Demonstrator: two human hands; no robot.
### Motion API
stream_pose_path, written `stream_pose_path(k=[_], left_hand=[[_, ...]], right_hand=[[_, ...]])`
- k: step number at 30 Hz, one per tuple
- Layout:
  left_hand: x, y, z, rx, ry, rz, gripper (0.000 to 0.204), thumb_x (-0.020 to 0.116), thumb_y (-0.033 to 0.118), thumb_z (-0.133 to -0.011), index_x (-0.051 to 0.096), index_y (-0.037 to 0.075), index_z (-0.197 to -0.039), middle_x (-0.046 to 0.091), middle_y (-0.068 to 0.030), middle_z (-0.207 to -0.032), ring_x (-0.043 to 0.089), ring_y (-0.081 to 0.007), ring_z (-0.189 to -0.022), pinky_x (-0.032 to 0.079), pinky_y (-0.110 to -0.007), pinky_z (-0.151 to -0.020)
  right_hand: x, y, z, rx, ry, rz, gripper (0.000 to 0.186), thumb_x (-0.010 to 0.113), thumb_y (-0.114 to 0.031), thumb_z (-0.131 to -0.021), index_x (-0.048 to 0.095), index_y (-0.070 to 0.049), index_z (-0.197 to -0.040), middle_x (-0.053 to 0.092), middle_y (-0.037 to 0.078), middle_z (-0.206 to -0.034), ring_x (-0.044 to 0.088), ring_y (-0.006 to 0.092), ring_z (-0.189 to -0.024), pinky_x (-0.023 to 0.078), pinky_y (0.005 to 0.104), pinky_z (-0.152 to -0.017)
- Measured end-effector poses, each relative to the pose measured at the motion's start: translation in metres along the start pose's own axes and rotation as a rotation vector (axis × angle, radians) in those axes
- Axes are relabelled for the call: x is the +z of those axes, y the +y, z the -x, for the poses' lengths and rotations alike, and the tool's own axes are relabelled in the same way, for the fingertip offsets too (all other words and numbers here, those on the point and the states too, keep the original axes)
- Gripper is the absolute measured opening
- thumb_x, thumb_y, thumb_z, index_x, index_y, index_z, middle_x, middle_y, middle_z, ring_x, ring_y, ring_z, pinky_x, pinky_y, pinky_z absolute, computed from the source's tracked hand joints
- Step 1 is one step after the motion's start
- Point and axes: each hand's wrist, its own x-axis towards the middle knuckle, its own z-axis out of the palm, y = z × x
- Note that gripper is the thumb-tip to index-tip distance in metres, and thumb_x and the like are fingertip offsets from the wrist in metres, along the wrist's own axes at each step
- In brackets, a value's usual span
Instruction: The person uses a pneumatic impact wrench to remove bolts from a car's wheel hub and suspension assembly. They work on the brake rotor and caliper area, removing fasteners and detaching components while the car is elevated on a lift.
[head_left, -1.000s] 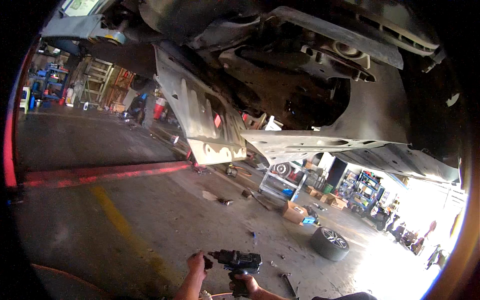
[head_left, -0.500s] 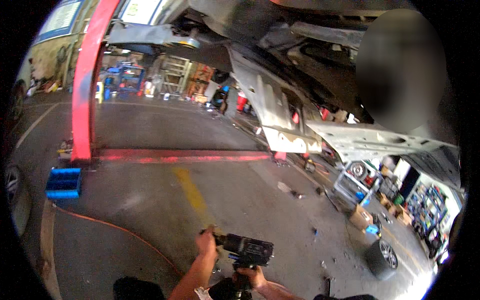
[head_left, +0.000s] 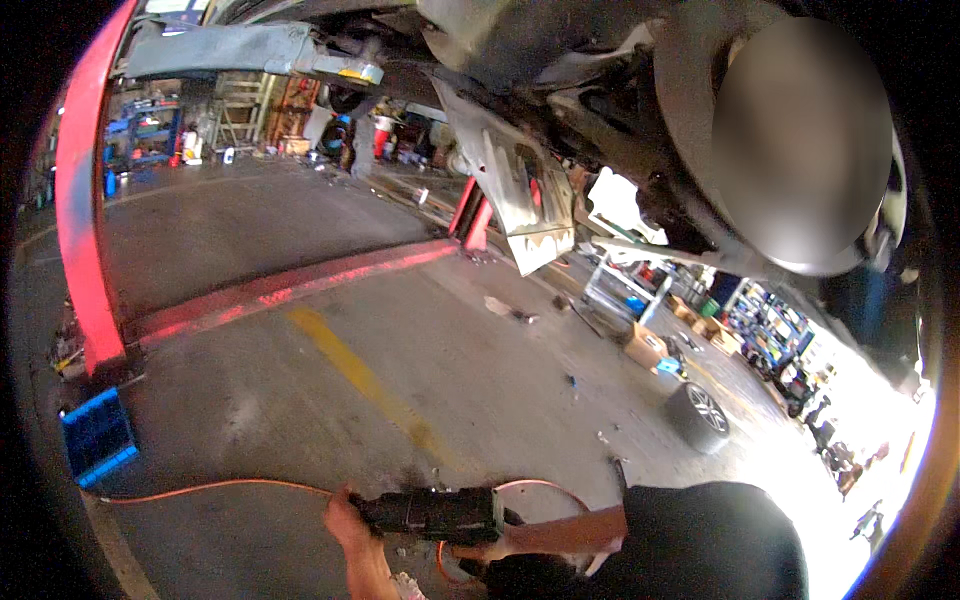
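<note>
Head view, entries listed outward from your grip.

Item: one black power tool (head_left: 430, 514), body lying crosswise between your two hands, front end pointing left. Your right hand (head_left: 476, 551) is clamped on it, below the rear of the body; the fingers are mostly in shadow. Your left hand (head_left: 347, 520) meets the front end, touching; how far its fingers close, you cannot tell from here. One dark sleeve (head_left: 715, 535), to the right of the grip, covering your upper right arm.

Item: one orange hose (head_left: 220, 483), running on the floor from the left up to your left hand, with a curve showing again just beyond the tool's rear.

Left of the grip, well apart: one blue tray (head_left: 98, 437), near the foot of a red post (head_left: 80, 230). Ahead of the grip: a yellow floor stripe (head_left: 360, 380); beyond it, a red beam (head_left: 300, 285) on the floor.

Ahead and right of the grip: one loose wheel (head_left: 690, 420), lying tilted; farther off, one cardboard box (head_left: 645, 345) and a metal cart (head_left: 617, 290).

Above and beyond the grip: a raised vehicle (head_left: 560, 60), underside exposed, with a pale metal panel (head_left: 505, 175) hanging down.
</note>
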Motion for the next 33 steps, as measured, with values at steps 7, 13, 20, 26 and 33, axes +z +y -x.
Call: stream_pose_path(k=[7, 13, 20, 26, 33], left_hand=[[0.06, 0.126, 0.081, -0.221, -0.009, 0.091, 0.024, 0.052, 0.02, -0.084, 0.045, 0.01, -0.063, 0.043, -0.0036, -0.059, 0.047, -0.0203, -0.048, 0.042, -0.037, -0.047], [0.153, 0.257, 0.173, -0.366, 0.103, 0.042, 0.031, 0.047, 0.027, -0.09, 0.039, 0.013, -0.064, 0.04, -0.0017, -0.056, 0.043, -0.0212, -0.045, 0.038, -0.037, -0.042], [0.269, 0.331, 0.225, -0.423, 0.047, -0.056, 0.026, 0.046, 0.033, -0.092, 0.05, 0.013, -0.075, 0.048, -0.0022, -0.064, 0.048, -0.0198, -0.057, 0.044, -0.036, -0.052], [0.334, 0.353, 0.27, -0.347, -0.28, 0.015, 0.039, 0.047, 0.037, -0.092, 0.046, 0.009, -0.066, 0.043, -0.0047, -0.061, 0.045, -0.0237, -0.06, 0.04, -0.036, -0.059], [0.365, 0.329, 0.289, -0.28, -0.486, 0.039, 0.042, 0.043, 0.037, -0.094, 0.048, 0.006, -0.067, 0.045, -0.0082, -0.06, 0.042, -0.0244, -0.057, 0.037, -0.037, -0.057]], right_hand=[[-0.006, -0.158, -0.034, 0.052, -0.084, 0.036, 0.02, 0.061, -0.018, -0.087, 0.06, -0.005, -0.103, 0.063, 0.01, -0.094, 0.059, 0.0204, -0.086, 0.048, 0.0358, -0.076], [-0.052, -0.274, -0.022, 0.111, -0.08, -0.042, 0.023, 0.06, -0.02, -0.087, 0.059, -0.005, -0.105, 0.062, 0.01, -0.097, 0.059, 0.0217, -0.088, 0.048, 0.0369, -0.078], [-0.112, -0.345, 0.03, 0.178, -0.069, -0.16, 0.026, 0.059, -0.022, -0.088, 0.057, -0.006, -0.108, 0.061, 0.01, -0.1, 0.058, 0.0232, -0.091, 0.047, 0.0383, -0.08], [-0.169, -0.383, 0.096, 0.234, -0.039, -0.373, 0.029, 0.059, -0.024, -0.088, 0.056, -0.006, -0.111, 0.06, 0.011, -0.103, 0.058, 0.0245, -0.093, 0.047, 0.0394, -0.082], [-0.201, -0.374, 0.149, 0.228, 0.053, -0.634, 0.033, 0.058, -0.027, -0.088, 0.054, -0.007, -0.114, 0.059, 0.011, -0.107, 0.057, 0.026, -0.096, 0.046, 0.0408, -0.084]])
